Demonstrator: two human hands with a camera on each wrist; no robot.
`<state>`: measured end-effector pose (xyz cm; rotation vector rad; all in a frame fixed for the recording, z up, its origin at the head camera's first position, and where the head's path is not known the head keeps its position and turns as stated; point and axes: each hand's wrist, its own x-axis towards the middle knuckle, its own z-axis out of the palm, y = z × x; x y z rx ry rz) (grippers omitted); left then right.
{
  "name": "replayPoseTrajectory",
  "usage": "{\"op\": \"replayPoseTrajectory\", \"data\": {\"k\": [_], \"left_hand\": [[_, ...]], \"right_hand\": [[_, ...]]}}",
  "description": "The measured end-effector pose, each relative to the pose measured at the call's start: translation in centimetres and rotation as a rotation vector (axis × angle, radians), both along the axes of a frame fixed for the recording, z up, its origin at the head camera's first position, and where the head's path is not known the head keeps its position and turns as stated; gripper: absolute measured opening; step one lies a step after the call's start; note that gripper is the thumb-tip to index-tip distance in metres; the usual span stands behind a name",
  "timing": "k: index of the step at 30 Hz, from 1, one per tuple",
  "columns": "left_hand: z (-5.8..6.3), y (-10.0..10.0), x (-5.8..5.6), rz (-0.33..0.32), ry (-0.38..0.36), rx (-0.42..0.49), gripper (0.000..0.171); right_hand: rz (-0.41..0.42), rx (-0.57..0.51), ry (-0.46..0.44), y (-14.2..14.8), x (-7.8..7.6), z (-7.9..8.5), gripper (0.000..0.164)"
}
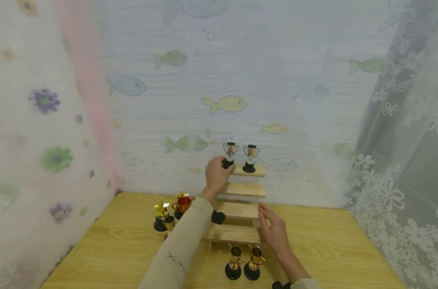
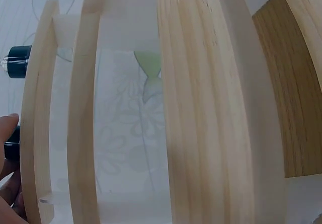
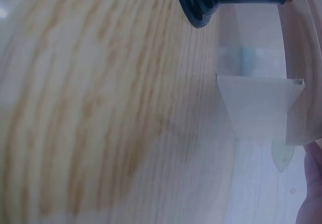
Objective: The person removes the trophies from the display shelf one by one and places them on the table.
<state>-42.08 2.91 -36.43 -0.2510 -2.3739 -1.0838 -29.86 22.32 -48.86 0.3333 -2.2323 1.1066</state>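
On the top step of a wooden tiered stand point(image 1: 245, 189), my left hand point(image 1: 216, 175) grips the black base of a silver trophy cup point(image 1: 230, 148). A second silver trophy cup point(image 1: 252, 151) stands upright just to its right. The left wrist view catches the fingers around the held base point(image 2: 12, 144) at its left edge; the cup itself is out of that frame. My right hand point(image 1: 275, 229) rests along the stand's right side, fingers fairly straight, holding no trophy. Two gold trophy cups point(image 1: 235, 255) stand on the table before the bottom step.
Left of the stand, partly behind my left sleeve, are star trophies point(image 1: 161, 209), a red-orange cup point(image 1: 184, 204) and a small gold cup point(image 1: 169, 221). The wood-grain table point(image 1: 323, 245) meets a fish-print curtain point(image 1: 305, 120) behind the stand.
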Motion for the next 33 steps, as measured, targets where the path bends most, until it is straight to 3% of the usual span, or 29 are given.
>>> {"op": "replayPoseTrajectory", "data": {"k": [7, 11, 33], "left_hand": [[0.0, 0.16, 0.0, 0.05, 0.03, -0.019, 0.045], [-0.03, 0.15, -0.1, 0.047, 0.029, -0.016, 0.044], [0.13, -0.72, 0.8, -0.113, -0.06, 0.151, 0.037]], "right_hand": [[-0.007, 0.002, 0.004, -0.21, 0.08, 0.17, 0.031], [-0.009, 0.002, 0.02, -0.28, 0.09, 0.14, 0.03], [-0.001, -0.003, 0.012, -0.08, 0.19, 0.04, 0.03]]}}
